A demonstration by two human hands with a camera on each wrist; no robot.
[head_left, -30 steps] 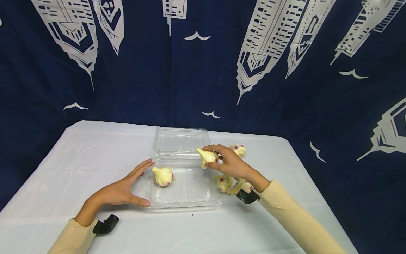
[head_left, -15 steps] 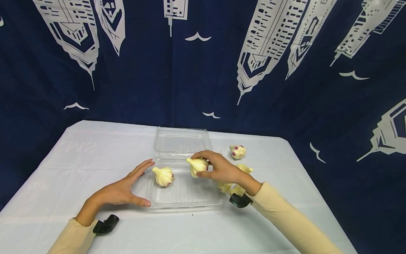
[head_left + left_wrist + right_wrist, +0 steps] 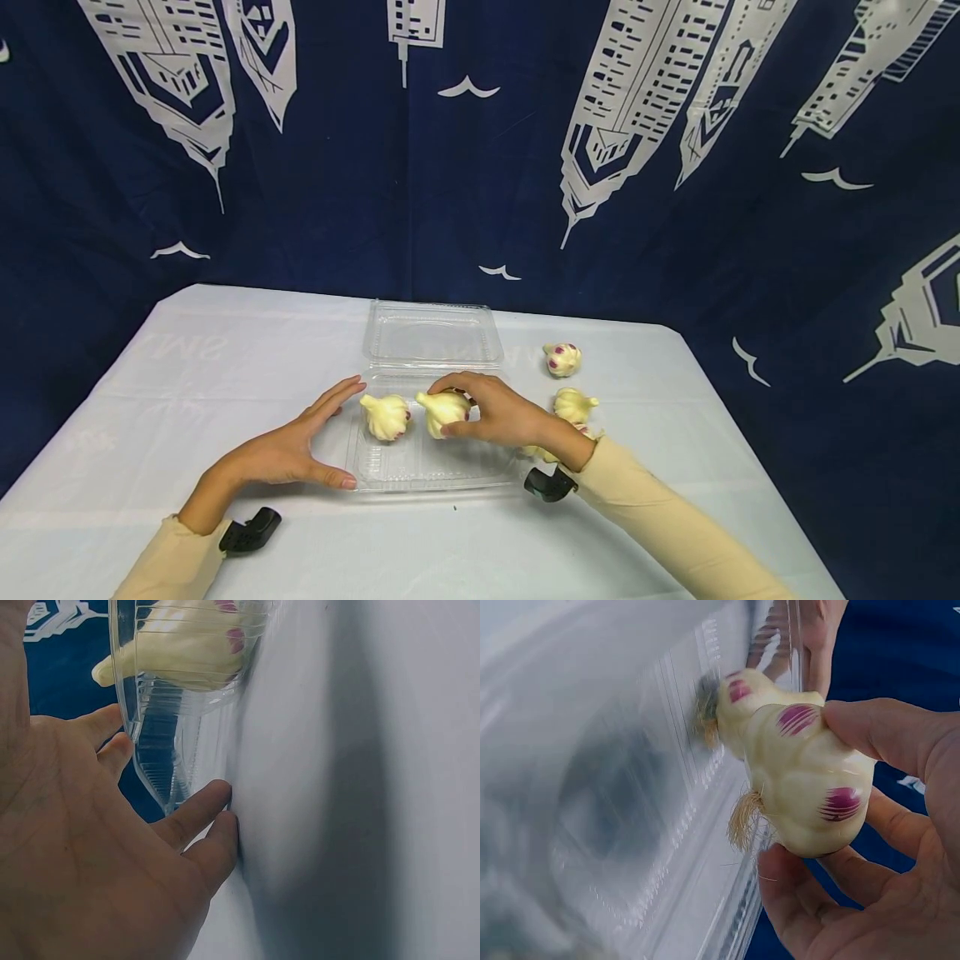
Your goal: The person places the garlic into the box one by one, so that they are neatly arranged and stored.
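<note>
The left hand [image 3: 277,454] is spread, thumb and fingers along the left side of a clear container [image 3: 442,483]. The right hand [image 3: 498,410] pinches a garlic bulb [image 3: 442,412] over the container; whether it touches down, I cannot tell. Just left of it, a 2nd bulb [image 3: 386,418] sits inside. On the bench [image 3: 450,546] to the right lie other bulbs [image 3: 573,404], with 1 lone bulb [image 3: 562,359] farther back. Behind are the container's open lid [image 3: 435,333] and a navy backdrop [image 3: 480,183].

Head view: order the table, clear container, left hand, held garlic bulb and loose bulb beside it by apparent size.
1. Table
2. Clear container
3. Left hand
Smallest: held garlic bulb and loose bulb, too alike to rank.
</note>
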